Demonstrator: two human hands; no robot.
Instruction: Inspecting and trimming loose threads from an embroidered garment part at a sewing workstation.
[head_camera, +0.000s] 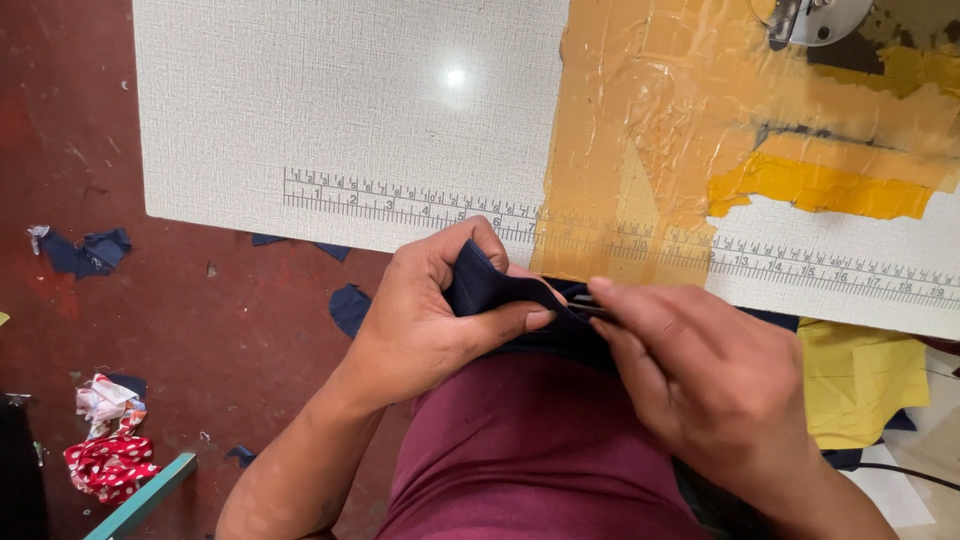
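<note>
Item: navy fabric piece (492, 288), at white table's (300, 110) near edge, over my lap. My left hand (430, 315) pinches it closed; right hand (700, 375) fingers grip its other end.

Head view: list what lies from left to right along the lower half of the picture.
Red dotted cloth scrap → teal bar → left hand → dark blue cloth held by both hands → right hand → yellow cloth.
</note>
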